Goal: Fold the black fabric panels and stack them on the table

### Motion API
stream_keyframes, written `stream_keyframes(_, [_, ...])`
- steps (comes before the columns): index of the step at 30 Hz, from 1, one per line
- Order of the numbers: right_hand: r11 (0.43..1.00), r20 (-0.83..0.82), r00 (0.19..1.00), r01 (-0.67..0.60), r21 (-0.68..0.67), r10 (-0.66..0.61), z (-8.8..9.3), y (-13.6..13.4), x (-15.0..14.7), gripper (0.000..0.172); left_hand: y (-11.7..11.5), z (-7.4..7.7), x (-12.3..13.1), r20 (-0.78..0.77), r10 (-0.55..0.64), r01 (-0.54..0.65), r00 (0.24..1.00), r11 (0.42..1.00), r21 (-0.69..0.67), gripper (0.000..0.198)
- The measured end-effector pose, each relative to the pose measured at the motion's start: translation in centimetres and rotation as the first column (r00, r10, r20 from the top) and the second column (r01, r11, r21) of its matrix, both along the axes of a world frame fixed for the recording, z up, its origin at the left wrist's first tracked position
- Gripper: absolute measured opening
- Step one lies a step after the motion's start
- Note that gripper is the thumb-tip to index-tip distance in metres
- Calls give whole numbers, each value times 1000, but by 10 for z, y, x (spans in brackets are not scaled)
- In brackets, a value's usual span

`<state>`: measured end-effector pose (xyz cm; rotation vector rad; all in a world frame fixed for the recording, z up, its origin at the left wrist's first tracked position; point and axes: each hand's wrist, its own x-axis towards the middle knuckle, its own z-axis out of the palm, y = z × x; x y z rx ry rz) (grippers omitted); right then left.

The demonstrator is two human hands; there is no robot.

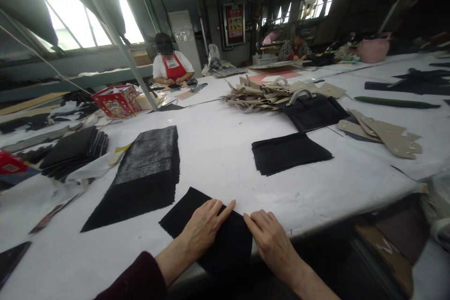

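A black fabric piece [228, 243] lies at the near edge of the white table, its lower part reaching over that edge. My left hand [202, 225] rests palm down on it, fingers pressing along its far edge and one digit stretched to the right. At the piece's right corner, my right hand [269, 239] is closed, with thumb and curled fingers on the edge of the fabric. Left of my hands stands a stack of black fabric [147, 192], its upper part greyish. A smaller black fabric stack [290, 152] lies beyond my right hand.
Beige pieces [256, 93] are heaped beside a black bag [314, 112] farther back. More beige parts [383, 133] lie at right. A red patterned box [116, 101] stands at left near a metal pole [121, 42]. Two people [172, 65] sit across the white table [218, 154].
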<state>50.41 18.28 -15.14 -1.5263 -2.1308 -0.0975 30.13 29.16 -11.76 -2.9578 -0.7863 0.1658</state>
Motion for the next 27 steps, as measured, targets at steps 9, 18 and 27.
stream_keyframes(9, [989,-203,970,119,-84,-134,0,15,-16,29,0,-4,2,130,56,-57,990,998,0,45])
stream_keyframes(18, [998,-22,998,56,4,-56,-4,16,-10,27,0,-3,-3,49,-20,19,999,1000,9,60])
stream_keyframes(27, [999,144,989,33,23,-36,3,12,-9,24,0,-5,0,41,-135,136,990,991,-6,66])
